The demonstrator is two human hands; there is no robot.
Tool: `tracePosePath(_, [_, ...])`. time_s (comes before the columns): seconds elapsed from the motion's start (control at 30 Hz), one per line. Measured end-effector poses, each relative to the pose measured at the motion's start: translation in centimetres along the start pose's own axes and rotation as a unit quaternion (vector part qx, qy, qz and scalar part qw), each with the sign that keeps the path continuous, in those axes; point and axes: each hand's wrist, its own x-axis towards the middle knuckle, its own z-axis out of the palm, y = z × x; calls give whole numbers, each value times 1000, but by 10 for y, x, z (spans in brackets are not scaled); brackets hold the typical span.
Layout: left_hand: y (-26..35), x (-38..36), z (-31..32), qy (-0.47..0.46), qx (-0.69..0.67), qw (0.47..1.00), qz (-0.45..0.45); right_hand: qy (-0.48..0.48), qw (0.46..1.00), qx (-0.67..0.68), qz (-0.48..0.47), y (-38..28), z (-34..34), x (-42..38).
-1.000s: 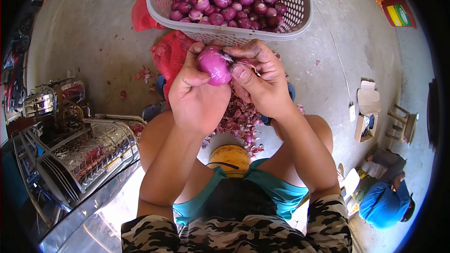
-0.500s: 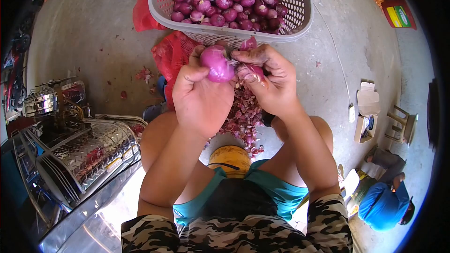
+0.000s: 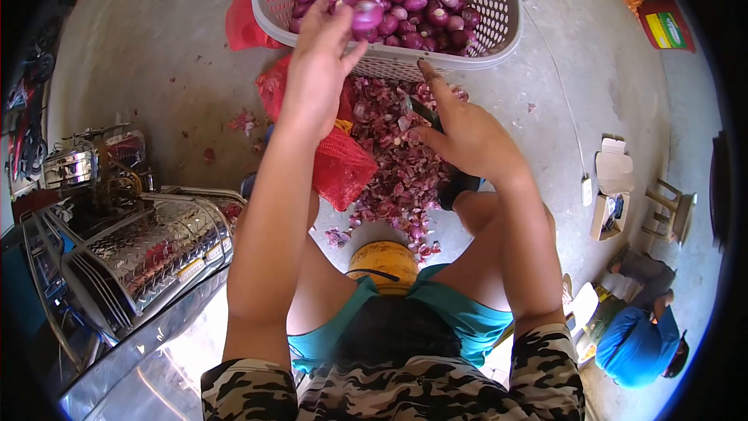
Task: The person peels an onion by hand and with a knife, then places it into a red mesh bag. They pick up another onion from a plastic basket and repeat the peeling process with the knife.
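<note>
Your left hand [image 3: 321, 62] is stretched out over the near rim of the basket [image 3: 499, 27], fingers loosely spread. A peeled onion [image 3: 366, 14] sits right at the fingertips, touching or nearly so; can't tell from this angle if you're gripping it or if it rests on the pile. It's at the near-left part of the basket, on top of the other onions [image 3: 413, 0], which fill the basket approx to half its wall height.

Your right hand [image 3: 467, 136] is lower and nearer to you, just below the basket's front wall. Index finger points up toward the rim, other fingers curl round a dark knife [image 3: 425, 111], w/ the blade showing between thumb and forefinger. So that hand is clamped on the knife and nothing else.

Under both hands, on the concrete floor [image 3: 156, 70]: a heap of onion skins [image 3: 393, 164], purple and pale, spread between your knees and up to the basket. A red mesh bag [image 3: 339, 164] lies at the left edge of the heap, under your left forearm. More red mesh pokes out by the basket's left side.

Between your legs a yellow stool [image 3: 382, 257] shows. At left, shiny metal parts [image 3: 140, 249] of a vehicle. At far right, a cardboard box [image 3: 608, 187], a small wooden stool [image 3: 670, 203], and another person in a blue top [image 3: 639, 339], crouched low, well apart from you.
</note>
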Motion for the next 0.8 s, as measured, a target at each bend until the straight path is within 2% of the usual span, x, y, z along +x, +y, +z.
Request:
tracePosePath(0.07, [0,-10,11,18,137,990,-15,39,999,0,-32,1,2,0])
tracePosePath(0.1, [-6,-7,10,-9,268,962,52,46,998,0,-46,1,2,0])
tracePosePath(0.13, [-10,-12,8,-31,422,895,143,52,997,2,-58,1,2,0])
tracePosePath(0.2, [-15,-17,9,-138,250,956,-69,61,995,12,-81,3,3,-1])
tracePosePath(0.3, [-12,-20,9,-206,259,930,-158,79,989,45,-115,6,6,2])
tracePosePath(0.43, [-9,-17,3,-132,185,970,-86,97,983,94,-126,-1,1,2])
tracePosePath(0.53, [4,-19,5,-116,200,958,-167,107,982,70,-136,0,2,4])
tracePosePath(0.63, [-4,-19,-3,-144,202,958,-141,111,983,59,-130,-5,3,2])
tracePosePath(0.77, [7,-13,-14,-82,233,966,-78,98,992,-2,-75,-8,9,0])
tracePosePath(0.8, [14,-14,-14,-74,257,959,-91,96,994,1,-60,-11,9,0])
